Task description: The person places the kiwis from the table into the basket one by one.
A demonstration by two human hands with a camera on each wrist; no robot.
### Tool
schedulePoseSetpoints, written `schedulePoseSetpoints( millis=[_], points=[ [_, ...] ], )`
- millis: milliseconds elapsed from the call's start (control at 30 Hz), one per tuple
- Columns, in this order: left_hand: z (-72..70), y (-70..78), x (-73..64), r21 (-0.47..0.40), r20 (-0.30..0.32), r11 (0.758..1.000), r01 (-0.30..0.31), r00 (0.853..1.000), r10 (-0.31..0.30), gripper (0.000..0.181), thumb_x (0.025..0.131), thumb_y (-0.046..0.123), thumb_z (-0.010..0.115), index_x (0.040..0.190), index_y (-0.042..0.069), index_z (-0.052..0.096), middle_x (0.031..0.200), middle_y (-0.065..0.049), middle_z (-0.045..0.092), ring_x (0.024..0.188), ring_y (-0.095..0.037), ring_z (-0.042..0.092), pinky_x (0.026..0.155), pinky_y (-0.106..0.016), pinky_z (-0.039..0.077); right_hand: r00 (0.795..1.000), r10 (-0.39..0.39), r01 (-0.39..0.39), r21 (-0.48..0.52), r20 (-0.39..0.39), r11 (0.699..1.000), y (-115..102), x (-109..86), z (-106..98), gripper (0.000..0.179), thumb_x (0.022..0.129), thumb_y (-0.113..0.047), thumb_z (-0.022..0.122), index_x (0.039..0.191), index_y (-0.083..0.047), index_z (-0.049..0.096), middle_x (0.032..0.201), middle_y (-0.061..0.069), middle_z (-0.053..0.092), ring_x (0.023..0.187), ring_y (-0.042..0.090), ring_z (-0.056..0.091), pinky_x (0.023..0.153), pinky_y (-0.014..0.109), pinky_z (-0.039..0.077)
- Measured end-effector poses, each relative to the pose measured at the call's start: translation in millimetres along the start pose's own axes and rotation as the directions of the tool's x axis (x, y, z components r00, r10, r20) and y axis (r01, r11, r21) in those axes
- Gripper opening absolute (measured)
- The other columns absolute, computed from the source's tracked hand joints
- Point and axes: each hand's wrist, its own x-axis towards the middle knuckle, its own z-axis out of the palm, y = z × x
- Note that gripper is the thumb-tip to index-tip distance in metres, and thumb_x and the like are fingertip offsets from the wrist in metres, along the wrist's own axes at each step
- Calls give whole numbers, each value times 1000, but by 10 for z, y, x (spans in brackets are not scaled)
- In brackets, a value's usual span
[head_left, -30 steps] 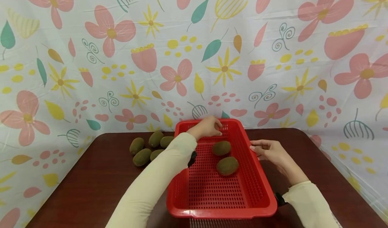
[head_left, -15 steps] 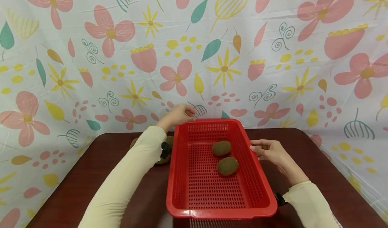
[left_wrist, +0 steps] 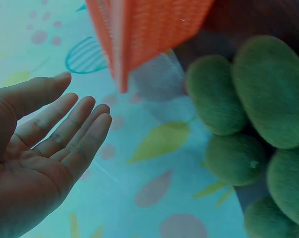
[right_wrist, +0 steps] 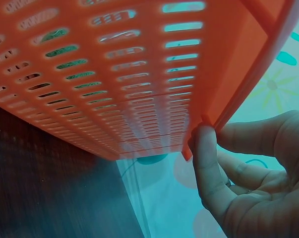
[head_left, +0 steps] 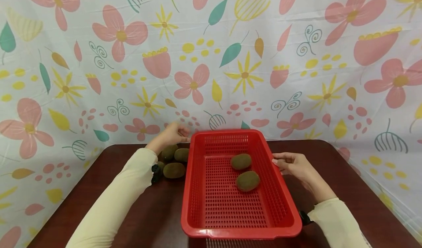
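Observation:
A red plastic basket (head_left: 237, 218) with slotted walls stands on the table. Two brown kiwis, a rear one (head_left: 241, 161) and a front one (head_left: 248, 181), lie inside it. My right hand (head_left: 296, 167) pinches the basket's right rim between thumb and fingers, clearly seen in the right wrist view (right_wrist: 253, 173). Left of the basket, my left hand (head_left: 171, 134) hovers by several loose kiwis (head_left: 174, 170). In the left wrist view that hand (left_wrist: 55, 139) has an upturned palm and loosely extended fingers, holding nothing. My forearm hides some of the loose kiwis.
The dark wooden table (head_left: 79, 204) ends at the back against a flower-printed cloth (head_left: 211, 57). The basket's raised left wall stands between the loose kiwis and its inside.
My left hand has moved from above the basket out to the left, over its rim and down toward the loose kiwis. The right hand and the kiwis in the basket stay put.

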Motion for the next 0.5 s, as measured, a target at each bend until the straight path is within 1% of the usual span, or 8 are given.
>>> schedulePoseSetpoints(
  millis=[100, 200, 267, 433, 500],
  points=[
    [16, -110, -46, 25, 9, 1000, 11, 1000, -12, 28, 87, 0, 67, 112, -13, 63, 103, -25, 67, 97, -36, 65, 81, -39, 54, 1000, 0, 0, 3, -2, 1000, -4, -1, 0, 56, 94, -24, 64, 135, 10, 47, 98, 11, 69, 80, 21, 67, 74, 37, 56],
    [46, -211, -92, 58, 30, 997, 44, 999, -45, 28, 86, 3, 69, 111, -10, 65, 103, -22, 68, 97, -33, 65, 81, -38, 53, 1000, -1, 1, 6, -2, 1000, -6, -2, -1, 56, 94, -25, 64, 135, 10, 47, 98, 11, 69, 80, 21, 67, 74, 36, 56],
    [70, -275, -124, 86, 47, 995, 47, 998, -51, 27, 85, 3, 71, 109, -9, 66, 102, -21, 69, 96, -32, 65, 80, -38, 54, 1000, 0, 0, 8, -1, 1000, -4, -3, -1, 56, 94, -24, 64, 135, 10, 47, 98, 11, 69, 80, 21, 67, 74, 36, 56],
    [117, -412, -201, 103, 100, 992, 69, 992, -80, 27, 83, 2, 73, 106, -9, 66, 96, -18, 70, 92, -29, 66, 78, -37, 54, 1000, -1, 1, 7, 2, 1000, 6, -1, 1, 56, 94, -24, 64, 135, 11, 47, 97, 10, 69, 80, 21, 67, 74, 35, 56],
    [127, -459, -225, 100, 120, 991, 88, 988, -100, 27, 82, 1, 73, 106, -10, 66, 95, -17, 70, 90, -28, 66, 77, -36, 54, 1000, -2, 2, 8, 2, 1000, 9, 0, 2, 56, 94, -24, 64, 135, 11, 47, 97, 10, 69, 80, 21, 67, 73, 34, 56]
  ],
)
